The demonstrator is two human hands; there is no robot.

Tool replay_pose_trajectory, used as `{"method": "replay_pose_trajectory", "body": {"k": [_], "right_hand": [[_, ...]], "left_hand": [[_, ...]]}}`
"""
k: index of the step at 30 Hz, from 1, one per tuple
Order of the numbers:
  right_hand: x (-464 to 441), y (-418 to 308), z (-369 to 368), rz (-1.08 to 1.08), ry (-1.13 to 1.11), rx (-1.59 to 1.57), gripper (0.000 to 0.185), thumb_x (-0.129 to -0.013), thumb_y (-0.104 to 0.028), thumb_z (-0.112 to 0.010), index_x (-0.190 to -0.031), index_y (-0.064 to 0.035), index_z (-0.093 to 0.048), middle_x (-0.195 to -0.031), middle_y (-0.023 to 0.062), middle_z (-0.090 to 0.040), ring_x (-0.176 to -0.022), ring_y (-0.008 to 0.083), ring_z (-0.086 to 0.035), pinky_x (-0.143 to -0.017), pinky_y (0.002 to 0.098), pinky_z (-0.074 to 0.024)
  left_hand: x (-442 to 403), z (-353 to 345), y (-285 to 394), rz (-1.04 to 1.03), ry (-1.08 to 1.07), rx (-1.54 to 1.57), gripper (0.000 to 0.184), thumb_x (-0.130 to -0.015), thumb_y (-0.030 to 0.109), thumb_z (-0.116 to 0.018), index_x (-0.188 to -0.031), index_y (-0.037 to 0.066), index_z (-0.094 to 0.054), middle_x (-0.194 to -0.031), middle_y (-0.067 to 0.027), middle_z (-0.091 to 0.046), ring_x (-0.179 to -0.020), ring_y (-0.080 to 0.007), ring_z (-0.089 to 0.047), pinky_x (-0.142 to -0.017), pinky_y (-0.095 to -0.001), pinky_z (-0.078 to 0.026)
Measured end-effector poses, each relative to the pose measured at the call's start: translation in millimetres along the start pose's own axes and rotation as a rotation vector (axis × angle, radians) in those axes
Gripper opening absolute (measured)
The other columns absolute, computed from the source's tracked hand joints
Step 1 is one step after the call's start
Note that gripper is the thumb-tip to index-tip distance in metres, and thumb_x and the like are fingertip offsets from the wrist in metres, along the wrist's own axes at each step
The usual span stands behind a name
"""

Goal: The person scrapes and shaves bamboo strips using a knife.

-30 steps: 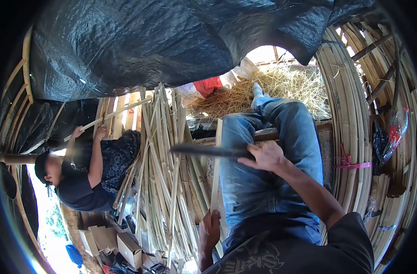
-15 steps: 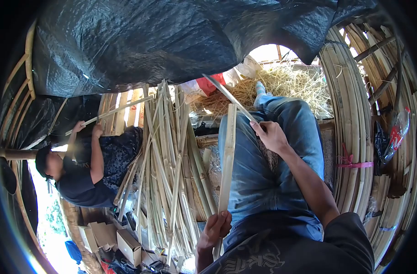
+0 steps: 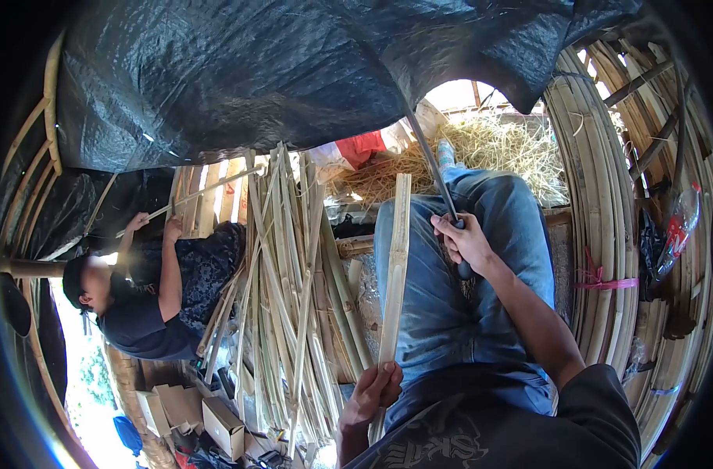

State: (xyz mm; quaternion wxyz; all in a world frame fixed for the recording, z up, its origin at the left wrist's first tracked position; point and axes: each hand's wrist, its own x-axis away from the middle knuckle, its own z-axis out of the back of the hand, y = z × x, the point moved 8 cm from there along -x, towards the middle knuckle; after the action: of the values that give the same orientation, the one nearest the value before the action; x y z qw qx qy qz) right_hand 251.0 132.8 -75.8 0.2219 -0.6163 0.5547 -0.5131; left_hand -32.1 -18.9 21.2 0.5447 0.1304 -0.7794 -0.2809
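My left hand [image 3: 372, 393] is closed around the lower part of a split bamboo strip [image 3: 394, 270], which stands lengthwise over my left thigh. In my right hand [image 3: 465, 239] is a long-bladed knife [image 3: 429, 160] with a dark handle, its end showing below my fist. The blade points away and up, toward the black tarp, and its far end is hard to make out against it. Blade and strip are apart, the knife being to the right of the strip's top end.
Many bamboo strips [image 3: 282, 289] lie in a pile at my left. Beyond it sits another person [image 3: 149, 301] holding a thin strip. Tied bamboo [image 3: 595, 195] stands at my right, straw [image 3: 512, 152] lies ahead, and a black tarp [image 3: 239, 78] hangs overhead. Cardboard boxes [image 3: 222, 426] stand lower left.
My right hand has turned the knife, so its blade has swung right and more upright, away from the bamboo strip. The strip in my left hand has shifted slightly.
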Motion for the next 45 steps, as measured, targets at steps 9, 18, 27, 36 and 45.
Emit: {"method": "replay_pose_trajectory", "body": {"k": [9, 18, 27, 36, 45], "right_hand": [[1.9, 3.5, -1.8, 0.095, -0.050, 0.061, 0.037, -0.098, -0.032, -0.070, -0.077, -0.0025, -0.061, -0.048, -0.0023, -0.046, -0.034, 0.0063, -0.042, -0.033, 0.0263, -0.0319], [15.4, -18.8, -6.5, 0.384, 0.017, 0.527, 0.046, -0.101, -0.043, -0.059, -0.083, -0.0013, -0.066, -0.054, 0.0100, -0.056, -0.043, 0.0198, -0.056, -0.045, 0.0360, -0.0441], [71.0, -8.5, -77.5, 0.922, -0.170, 1.362, 0.060, -0.093, -0.065, -0.057, -0.081, -0.0074, -0.065, -0.062, 0.0105, -0.067, -0.054, 0.0289, -0.069, -0.049, 0.0413, -0.0545], [65.1, -7.5, -66.0, 0.827, -0.091, 1.429, 0.058, -0.092, -0.064, -0.058, -0.077, -0.0087, -0.063, -0.065, 0.0099, -0.069, -0.057, 0.0273, -0.070, -0.051, 0.0400, -0.0559], [56.2, -16.8, -62.1, 0.894, 0.014, 1.400, 0.058, -0.091, -0.065, -0.060, -0.079, -0.0081, -0.064, -0.068, 0.0083, -0.071, -0.058, 0.0256, -0.071, -0.049, 0.0383, -0.0542]], "left_hand": [[-6.0, -3.7, 1.8, 0.014, 0.005, -0.077, 0.035, -0.111, 0.033, -0.042, -0.089, 0.009, -0.055, -0.062, 0.0061, -0.037, -0.051, -0.0047, -0.030, -0.048, -0.0244, -0.021], [-27.7, 13.6, -11.0, 0.009, 0.168, -0.142, 0.040, -0.110, 0.040, -0.043, -0.085, 0.012, -0.054, -0.060, 0.0078, -0.038, -0.048, -0.0030, -0.031, -0.045, -0.0224, -0.022], [-37.0, 18.8, -2.1, -0.120, 0.210, -0.188, 0.044, -0.111, 0.036, -0.041, -0.076, 0.011, -0.048, -0.060, 0.0066, -0.038, -0.049, -0.0032, -0.032, -0.047, -0.0231, -0.024], [-46.7, 36.3, -17.6, -0.217, 0.312, -0.336, 0.041, -0.109, 0.024, -0.046, -0.076, 0.001, -0.050, -0.064, -0.0002, -0.043, -0.058, -0.0102, -0.037, -0.054, -0.0303, -0.033], [-45.6, 20.7, 3.2, -0.224, 0.316, -0.324, 0.040, -0.109, 0.024, -0.047, -0.077, 0.001, -0.049, -0.066, 0.0023, -0.041, -0.060, -0.0088, -0.034, -0.055, -0.0286, -0.032]]}}
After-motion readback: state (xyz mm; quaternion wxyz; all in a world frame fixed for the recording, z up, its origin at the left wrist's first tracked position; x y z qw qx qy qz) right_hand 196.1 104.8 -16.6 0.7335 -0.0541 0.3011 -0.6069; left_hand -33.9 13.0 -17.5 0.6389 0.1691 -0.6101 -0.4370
